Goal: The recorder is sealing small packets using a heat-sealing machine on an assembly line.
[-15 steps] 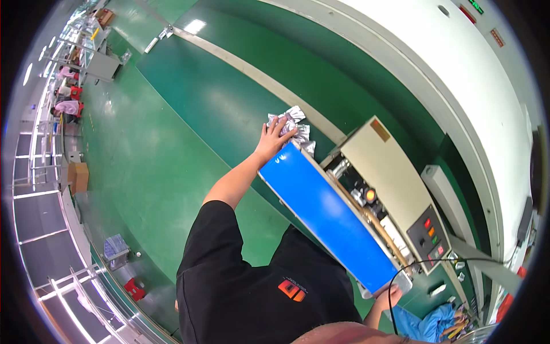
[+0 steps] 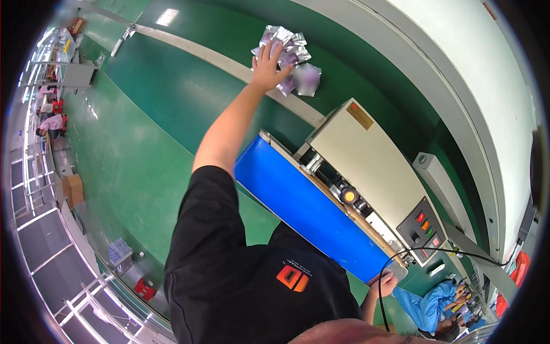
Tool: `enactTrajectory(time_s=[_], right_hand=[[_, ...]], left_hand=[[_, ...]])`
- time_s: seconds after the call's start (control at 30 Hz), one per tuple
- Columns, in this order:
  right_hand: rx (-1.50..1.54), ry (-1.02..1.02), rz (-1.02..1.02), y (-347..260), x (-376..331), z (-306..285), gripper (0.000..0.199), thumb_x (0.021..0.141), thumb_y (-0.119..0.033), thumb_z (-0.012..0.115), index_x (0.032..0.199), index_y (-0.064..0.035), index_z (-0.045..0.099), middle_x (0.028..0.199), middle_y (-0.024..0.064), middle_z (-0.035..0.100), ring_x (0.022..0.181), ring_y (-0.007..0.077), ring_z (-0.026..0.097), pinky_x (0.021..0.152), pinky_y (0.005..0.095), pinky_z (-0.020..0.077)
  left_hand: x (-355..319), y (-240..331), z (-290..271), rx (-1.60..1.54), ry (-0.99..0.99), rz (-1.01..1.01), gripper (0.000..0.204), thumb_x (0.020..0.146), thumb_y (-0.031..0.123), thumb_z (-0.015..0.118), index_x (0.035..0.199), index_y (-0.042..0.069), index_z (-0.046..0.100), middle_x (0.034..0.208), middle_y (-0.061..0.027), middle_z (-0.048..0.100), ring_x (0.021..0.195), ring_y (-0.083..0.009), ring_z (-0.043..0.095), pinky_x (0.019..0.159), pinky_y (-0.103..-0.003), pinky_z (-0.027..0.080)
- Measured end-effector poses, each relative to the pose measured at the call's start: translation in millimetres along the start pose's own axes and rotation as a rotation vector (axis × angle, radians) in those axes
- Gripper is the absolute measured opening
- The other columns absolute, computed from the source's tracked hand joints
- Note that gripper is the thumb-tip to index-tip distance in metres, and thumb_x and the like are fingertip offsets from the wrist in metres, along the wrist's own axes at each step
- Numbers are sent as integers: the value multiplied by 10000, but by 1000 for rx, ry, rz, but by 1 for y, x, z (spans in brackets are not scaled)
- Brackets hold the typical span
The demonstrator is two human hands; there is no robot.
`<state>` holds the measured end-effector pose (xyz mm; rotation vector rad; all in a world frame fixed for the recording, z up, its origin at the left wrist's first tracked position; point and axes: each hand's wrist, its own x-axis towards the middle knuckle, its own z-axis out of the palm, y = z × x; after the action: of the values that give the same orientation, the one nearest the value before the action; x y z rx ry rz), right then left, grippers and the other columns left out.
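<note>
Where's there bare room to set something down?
Bare: the green worktop between the pale rail and the worktop's near edge, left of the left forearm; also the blue belt. Crowded: around the left hand on the silvery packets, and the belt's lower-right end, with the right hand and black cable.

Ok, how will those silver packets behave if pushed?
The packets look floppy, judging by their creased, film-like wrapping. They are probably fairly light, being small and thin-looking. Their shiny faces may slide over one another, so the loose cluster at the left hand could spread.
</note>
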<state>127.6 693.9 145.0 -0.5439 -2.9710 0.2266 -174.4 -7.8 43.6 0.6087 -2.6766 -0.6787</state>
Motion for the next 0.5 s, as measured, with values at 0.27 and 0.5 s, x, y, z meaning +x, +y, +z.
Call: enactTrajectory(time_s=[0.27, 0.5], right_hand=[[24, 38, 10, -4, 0, -6, 310, 901, -248, 466, 715, -9, 532, 741, 132, 527, 711, 317, 533, 646, 414, 417], [83, 128, -11, -3, 1, -11, 331, 891, -228, 525, 637, -26, 462, 655, 102, 466, 612, 273, 475, 568, 397, 378]], left_hand=[[-35, -24, -9, -257, -747, 443, 336, 731, 187, 609, 1045, 67, 629, 993, -173, 589, 954, -338, 577, 851, -411, 472], [6, 9, 9, -235, -518, 33, 430, 804, 283, 575, 1160, 43, 580, 1139, -189, 591, 1098, -333, 545, 944, -408, 431]])
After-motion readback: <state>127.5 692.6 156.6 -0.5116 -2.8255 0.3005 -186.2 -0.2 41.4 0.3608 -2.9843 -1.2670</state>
